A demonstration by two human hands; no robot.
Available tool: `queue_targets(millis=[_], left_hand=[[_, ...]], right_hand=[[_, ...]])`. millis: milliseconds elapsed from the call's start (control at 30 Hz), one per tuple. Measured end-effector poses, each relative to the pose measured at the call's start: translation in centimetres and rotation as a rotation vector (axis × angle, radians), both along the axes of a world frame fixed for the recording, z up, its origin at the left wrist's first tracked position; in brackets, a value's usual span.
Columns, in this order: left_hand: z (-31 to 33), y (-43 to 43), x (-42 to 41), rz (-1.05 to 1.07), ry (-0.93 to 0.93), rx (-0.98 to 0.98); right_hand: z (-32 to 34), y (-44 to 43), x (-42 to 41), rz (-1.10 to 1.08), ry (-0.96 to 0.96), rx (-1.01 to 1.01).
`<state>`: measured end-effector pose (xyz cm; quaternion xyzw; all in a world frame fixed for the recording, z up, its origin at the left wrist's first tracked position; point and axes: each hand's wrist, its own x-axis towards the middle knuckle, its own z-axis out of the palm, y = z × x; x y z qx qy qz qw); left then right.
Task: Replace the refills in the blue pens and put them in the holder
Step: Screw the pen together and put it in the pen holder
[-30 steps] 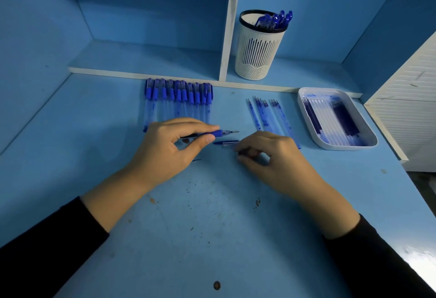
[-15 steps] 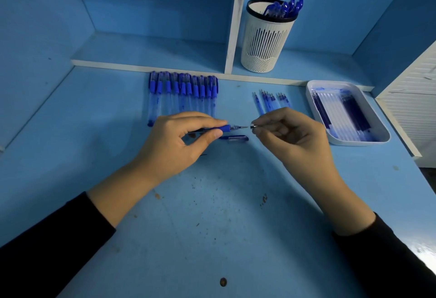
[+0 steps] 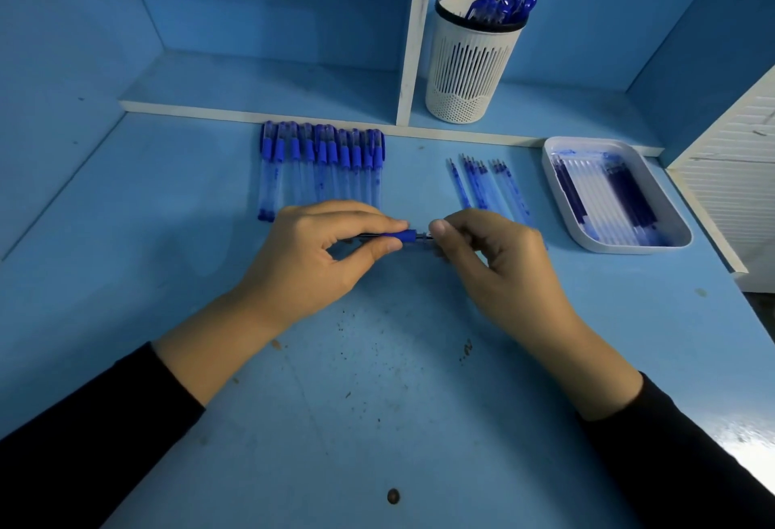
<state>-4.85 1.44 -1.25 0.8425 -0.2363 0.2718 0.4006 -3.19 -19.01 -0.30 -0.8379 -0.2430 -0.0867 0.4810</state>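
My left hand (image 3: 310, 260) is clamped on the blue pen (image 3: 396, 236), keeping it level above the table (image 3: 377, 402). My right hand (image 3: 499, 264) pinches its tip end, probably to seat the refill. The holder (image 3: 469, 67) stands behind on the shelf (image 3: 272, 84).

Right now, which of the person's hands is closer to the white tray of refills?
Right. The right hand sits just left of the white tray, with desk showing between them, and pinches the blue pen at its tip. The left hand grips that pen farther left.
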Motion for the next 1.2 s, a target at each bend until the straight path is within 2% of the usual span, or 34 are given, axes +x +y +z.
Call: queue_targets(millis=[67,200,367,500,633,767,867,967,1200], left_hand=[[-0.01,-0.08,0.07,0.004,-0.009,0.020],[0.05,0.02,0.13,0.001,0.004,0.007],[0.10,0.23,0.12,-0.001,0.018,0.011],[0.32,0.43,0.26,-0.002,0.017,0.009],[0.28,0.51,0.15,-0.019,0.028,0.016],[0.35,0.38,0.22,-0.017,0.024,0.008],[0.33,0.35,0.12,-0.020,0.031,0.005],[0.39,0.46,0.11,-0.029,0.039,0.007],[0.46,0.33,0.04,-0.034,0.027,0.019]], right_hand=[[0.03,-0.21,0.12,0.006,0.001,-0.018],[0.26,-0.34,0.05,0.118,0.068,0.134],[0.05,-0.43,0.24,0.042,-0.020,0.052],[0.34,-0.64,0.17,0.090,0.020,0.132],[-0.01,-0.48,0.32,0.047,-0.037,0.068],[0.23,-0.49,0.17,0.089,0.035,0.153],[0.02,-0.21,0.22,0.101,-0.036,0.111],[-0.19,-0.19,0.28,0.048,-0.025,0.070],[-0.08,0.02,0.04,0.080,-0.043,0.125]])
